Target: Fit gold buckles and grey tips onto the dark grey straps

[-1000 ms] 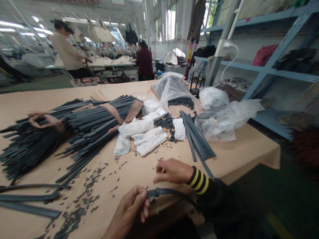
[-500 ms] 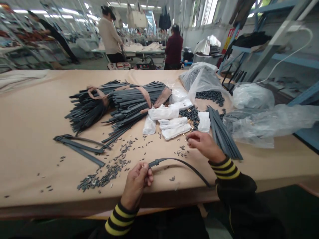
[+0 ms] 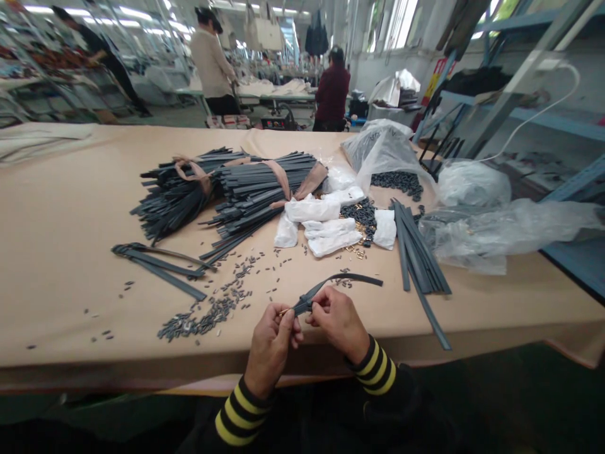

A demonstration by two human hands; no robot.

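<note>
We noted both hands now at one spot: the right hand (image 3: 343,321), which had been out over the table (image 3: 70,208) near the scattered pieces, had come in beside the left hand (image 3: 269,347). The left pinched one end of the dark strap (image 3: 363,277) between thumb and fingers, a gold-coloured bit of metal (image 3: 283,311) showing at the tips. The right thumb and fingers were closed on the strap close by, near its loop; whether they also pinched a small piece, we could not tell. The strap sat just above the near edge of the table, its free end now running out beyond the right hand. We judged this a shift from reaching to two-handed close work at the looped end. Small dark pieces (image 3: 212,318) lay loose to the left, gold buckles (image 3: 360,255) beside the white bundles (image 3: 331,243), and loose straps (image 3: 420,252) fanned out to the right.
</note>
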